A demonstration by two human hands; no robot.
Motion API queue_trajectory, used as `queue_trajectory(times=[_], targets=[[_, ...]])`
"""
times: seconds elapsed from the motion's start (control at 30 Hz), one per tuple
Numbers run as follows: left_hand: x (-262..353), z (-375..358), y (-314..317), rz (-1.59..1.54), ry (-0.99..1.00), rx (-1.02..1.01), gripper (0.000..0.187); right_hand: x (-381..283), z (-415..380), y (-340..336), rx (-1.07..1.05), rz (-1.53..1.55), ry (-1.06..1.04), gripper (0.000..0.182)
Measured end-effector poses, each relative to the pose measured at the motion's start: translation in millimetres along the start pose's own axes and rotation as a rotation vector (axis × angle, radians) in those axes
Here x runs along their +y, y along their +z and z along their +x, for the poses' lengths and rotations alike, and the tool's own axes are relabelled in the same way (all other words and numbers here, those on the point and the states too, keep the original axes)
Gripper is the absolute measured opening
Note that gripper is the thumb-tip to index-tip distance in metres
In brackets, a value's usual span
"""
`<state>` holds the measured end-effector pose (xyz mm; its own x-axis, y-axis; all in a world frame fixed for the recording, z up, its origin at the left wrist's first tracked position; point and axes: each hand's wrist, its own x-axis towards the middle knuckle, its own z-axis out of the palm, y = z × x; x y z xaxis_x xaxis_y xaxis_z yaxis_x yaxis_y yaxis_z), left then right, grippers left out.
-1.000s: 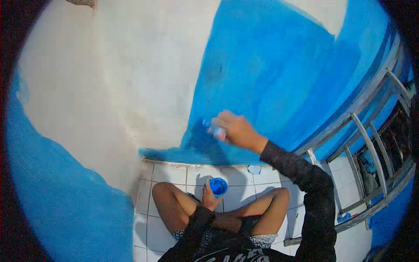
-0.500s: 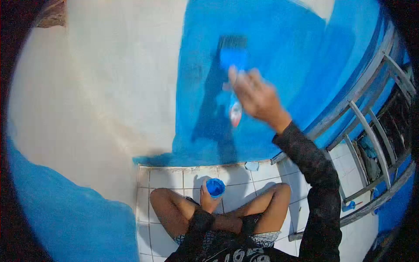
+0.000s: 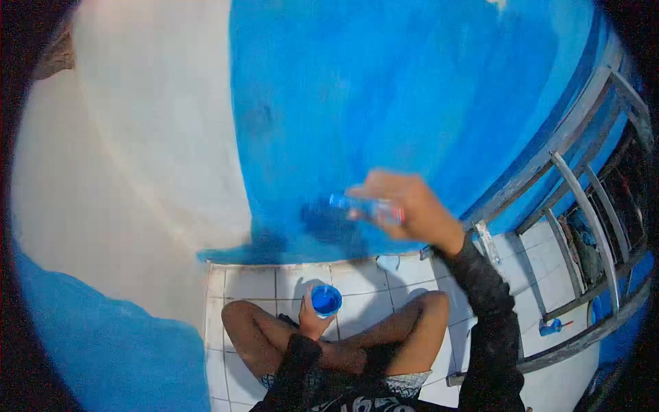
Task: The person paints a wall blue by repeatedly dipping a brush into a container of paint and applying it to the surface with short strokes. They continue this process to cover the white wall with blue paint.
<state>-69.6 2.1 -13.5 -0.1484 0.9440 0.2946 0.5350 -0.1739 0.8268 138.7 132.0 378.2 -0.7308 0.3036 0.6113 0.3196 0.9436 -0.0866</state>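
My right hand (image 3: 408, 206) is closed round the handle of a paintbrush (image 3: 367, 204), smeared by motion, with its blue end pointing left in front of the wall. Low over the floor, my left hand (image 3: 312, 321) grips a small cup of blue paint (image 3: 327, 299) by its side, the opening facing up. Ahead of me stands the wall, with a broad blue painted area (image 3: 405, 89) beside a whitish part (image 3: 161, 110). The shadow of my arm and the brush falls on the blue just left of my right hand.
A wooden ladder (image 3: 580, 206) leans along the right side. Behind its rungs a second, blue-handled brush (image 3: 552, 327) lies on the floor. White tiles (image 3: 250, 283) run under my crossed legs. At lower left the side wall is blue (image 3: 117, 350).
My right hand has come down from high on the wall, and the brush has turned from upright to sideways. The view has shifted slightly; my left hand still holds the cup.
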Motion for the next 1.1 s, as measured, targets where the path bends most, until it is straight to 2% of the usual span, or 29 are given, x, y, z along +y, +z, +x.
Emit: queue_trajectory(times=[0.07,0.13,0.2,0.27,0.3,0.33,0.37,0.4,0.5,0.57,0.63,0.73,0.77,0.83,0.87,0.9,1.0,1.1], targets=[[0,2,1,-0.066,-0.005,-0.079,0.107,23,23,-24,0.123,-0.254,-0.083,0.035],[8,4,-4,0.023,-0.006,-0.089,0.104,35,46,-58,0.316,-0.32,-0.111,0.032],[7,5,-4,0.004,0.012,-0.123,0.107,36,62,-83,0.562,-0.576,-0.266,0.035],[8,3,-4,0.028,0.018,-0.119,0.107,-14,65,-102,0.53,-0.582,-0.17,0.04],[3,3,-3,0.016,0.02,-0.123,0.107,-29,63,-106,0.502,-0.593,-0.08,0.053],[3,5,-2,0.004,0.026,-0.126,0.108,-13,63,-103,0.503,-0.596,-0.072,0.053],[3,5,-3,0.007,0.03,-0.131,0.108,15,63,-97,0.602,-0.677,-0.268,0.042],[6,5,-3,-0.002,0.026,-0.124,0.108,36,59,-86,0.696,-0.754,-0.469,0.04],[14,7,-6,0.013,0.014,-0.121,0.108,30,17,-33,0.462,-0.744,-0.214,0.043],[15,4,-5,0.033,0.009,-0.124,0.108,28,-10,8,0.387,-0.739,-0.304,0.044],[9,4,-1,0.004,-0.052,-0.145,0.108,21,-51,45,0.199,-0.625,-0.218,0.043],[-44,0,22,0.009,-0.064,-0.185,0.113,19,-115,108,0.007,-0.508,-0.071,0.048],[-44,0,20,0.015,-0.058,-0.181,0.113,18,-132,121,-0.048,-0.46,-0.033,0.049],[-42,-5,16,-0.258,-0.138,-0.213,0.113,16,-148,129,-0.09,-0.348,0.036,0.051],[-42,-6,17,-0.25,-0.136,-0.216,0.113,17,-156,132,-0.14,-0.235,0.103,0.052],[-46,-6,20,-0.223,-0.107,-0.194,0.113,20,-157,127,-0.088,-0.283,0.047,0.052],[-69,-8,27,-0.211,-0.035,-0.159,0.115,10,-112,54,-0.131,-0.307,0.09,0.044],[-71,-7,37,-0.235,0.003,-0.132,0.117,6,-67,-15,0.196,-0.436,0.007,0.05]])
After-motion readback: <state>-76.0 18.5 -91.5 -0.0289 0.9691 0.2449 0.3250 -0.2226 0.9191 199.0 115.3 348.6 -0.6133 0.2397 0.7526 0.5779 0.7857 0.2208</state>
